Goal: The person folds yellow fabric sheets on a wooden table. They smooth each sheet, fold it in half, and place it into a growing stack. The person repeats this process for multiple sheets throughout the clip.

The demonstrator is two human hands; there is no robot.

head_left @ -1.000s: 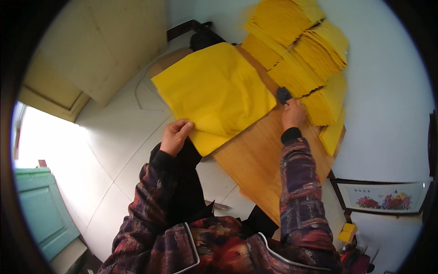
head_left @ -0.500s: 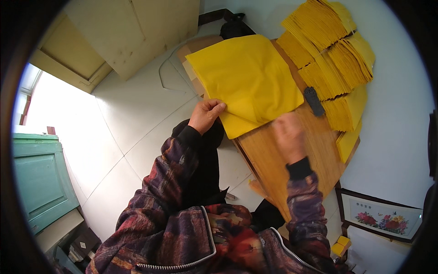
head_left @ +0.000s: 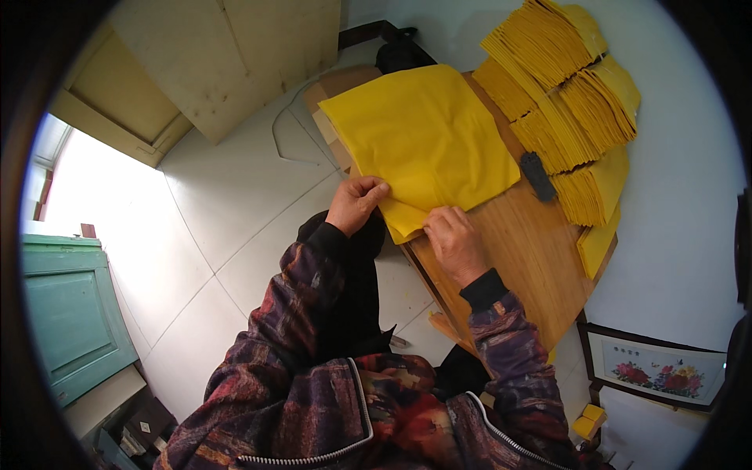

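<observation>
A large yellow cloth, felt-like and creased, lies over the left part of a wooden table. My left hand pinches its near left edge between thumb and fingers. Close to the near corner, my right hand also grips the edge, fingers bent and pressed together. Between the two hands the edge is folded and slightly raised. Whether the cloth is one layer or several, I cannot tell.
Several stacks of folded yellow cloth stand along the wall, right of the yellow sheet. A dark grey object lies beside them. Cardboard shows under the sheet's left side. A framed flower picture is at lower right.
My right hand has moved left and down from the cloth's right side to its near corner and taken hold there. The left hand keeps its pinch, almost in place.
</observation>
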